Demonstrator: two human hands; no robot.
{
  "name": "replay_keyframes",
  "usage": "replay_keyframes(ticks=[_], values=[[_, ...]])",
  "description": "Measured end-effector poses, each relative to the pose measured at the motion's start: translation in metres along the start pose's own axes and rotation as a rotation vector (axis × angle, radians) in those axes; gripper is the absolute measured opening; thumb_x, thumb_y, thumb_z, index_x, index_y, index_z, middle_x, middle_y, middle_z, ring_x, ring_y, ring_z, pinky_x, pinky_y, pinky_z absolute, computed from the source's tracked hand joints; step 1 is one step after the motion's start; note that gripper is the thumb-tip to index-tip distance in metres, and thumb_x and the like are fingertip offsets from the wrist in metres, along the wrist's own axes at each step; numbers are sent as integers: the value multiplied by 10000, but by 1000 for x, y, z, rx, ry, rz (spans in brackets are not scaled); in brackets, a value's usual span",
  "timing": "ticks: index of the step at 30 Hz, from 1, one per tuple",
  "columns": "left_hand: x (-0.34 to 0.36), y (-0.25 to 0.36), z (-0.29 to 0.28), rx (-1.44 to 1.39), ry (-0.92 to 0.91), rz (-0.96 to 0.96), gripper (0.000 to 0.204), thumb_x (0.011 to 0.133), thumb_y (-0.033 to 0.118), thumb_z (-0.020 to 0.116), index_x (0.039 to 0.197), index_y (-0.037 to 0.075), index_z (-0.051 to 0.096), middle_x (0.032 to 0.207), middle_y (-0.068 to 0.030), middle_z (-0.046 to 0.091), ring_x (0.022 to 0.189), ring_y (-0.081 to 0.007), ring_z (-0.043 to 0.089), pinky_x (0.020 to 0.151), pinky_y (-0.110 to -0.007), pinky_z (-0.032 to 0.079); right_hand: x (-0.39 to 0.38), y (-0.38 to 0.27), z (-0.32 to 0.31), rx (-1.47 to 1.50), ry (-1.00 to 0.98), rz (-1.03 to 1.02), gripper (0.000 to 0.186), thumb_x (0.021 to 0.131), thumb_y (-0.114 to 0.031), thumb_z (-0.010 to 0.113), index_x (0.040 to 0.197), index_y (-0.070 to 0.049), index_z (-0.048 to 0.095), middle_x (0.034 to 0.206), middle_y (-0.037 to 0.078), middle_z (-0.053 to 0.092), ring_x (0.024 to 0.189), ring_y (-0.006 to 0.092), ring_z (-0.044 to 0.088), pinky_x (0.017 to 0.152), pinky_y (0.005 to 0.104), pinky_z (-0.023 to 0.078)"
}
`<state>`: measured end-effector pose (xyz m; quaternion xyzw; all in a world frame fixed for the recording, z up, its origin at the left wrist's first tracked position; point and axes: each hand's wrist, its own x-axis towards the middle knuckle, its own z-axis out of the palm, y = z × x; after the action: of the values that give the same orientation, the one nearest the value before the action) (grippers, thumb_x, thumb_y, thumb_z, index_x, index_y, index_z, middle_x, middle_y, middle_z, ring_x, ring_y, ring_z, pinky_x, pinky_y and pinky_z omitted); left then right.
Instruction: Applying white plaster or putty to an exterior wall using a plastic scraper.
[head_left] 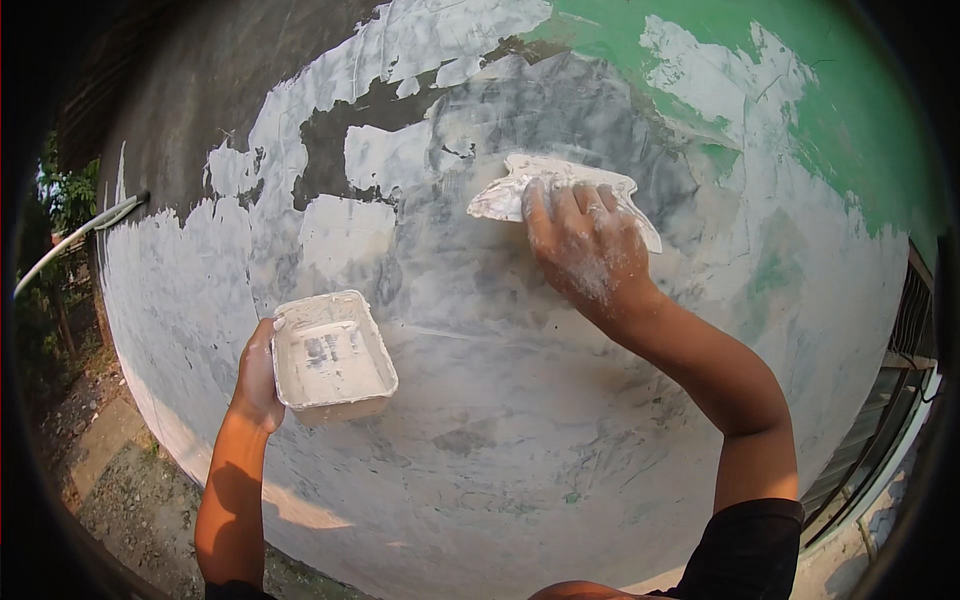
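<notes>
My left hand (260,375) grips the side of a square plastic tub (345,408), its thumb at the rim and its other fingers mostly hidden behind. White filler paste coats the tub's inside. Higher up and to the right, my right hand (592,245) is closed on a wide, pale putty spreader (565,172) smeared with white paste. The spreader lies against or very close to the wall (470,370); exact contact is hard to tell. White powder and paste dust the back of my right hand.
Green paint (860,150) covers the wall's upper right, and dark grey bare patches (230,90) its upper left. A white pipe (75,240) sticks out at the left edge. Stony ground (140,520) lies below left. A barred window (860,440) stands at the right.
</notes>
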<state>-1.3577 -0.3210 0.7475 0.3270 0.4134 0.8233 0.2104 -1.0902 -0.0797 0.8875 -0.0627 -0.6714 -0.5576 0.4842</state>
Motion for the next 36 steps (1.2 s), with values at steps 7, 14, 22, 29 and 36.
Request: replay_keyframes(ticks=[7,14,22,29,36], values=[[8,9,-2,36,33,25,436,1021,331,408,1261,26,609,1193,-86,675,1090,-189,657,962,-335,516,-28,-69,-36,316,-231,-255,279,730,-94,681,981,26,709,710,80,602,702,207,660,605,336,587],[12,15,5,2,20,62,409,1024,330,419,1247,47,613,1200,-68,673,1097,-179,654,966,-321,509,68,-24,14,213,264,-4,155,791,-106,633,909,-13,671,712,86,622,800,231,692,505,322,530],[7,27,-15,-6,82,104,432,1006,351,391,1235,58,611,1184,-75,678,1077,-186,663,956,-325,518,0,-87,38,75,169,-241,464,783,-95,621,1213,75,651,883,149,698,1007,335,718,671,323,600],[6,46,-19,-4,77,52,502,1001,386,327,1270,61,599,1188,-100,680,1063,-215,683,943,-369,554,57,-47,-1,84,290,-118,257,762,-126,673,1008,-55,685,716,26,586,741,185,664,500,287,531],[13,35,-13,-35,26,48,475,1003,373,358,1281,66,591,1185,-94,678,1064,-206,682,949,-371,554,113,17,35,-229,323,227,106,770,-123,666,711,-111,579,667,47,593,646,167,631,535,281,491]])
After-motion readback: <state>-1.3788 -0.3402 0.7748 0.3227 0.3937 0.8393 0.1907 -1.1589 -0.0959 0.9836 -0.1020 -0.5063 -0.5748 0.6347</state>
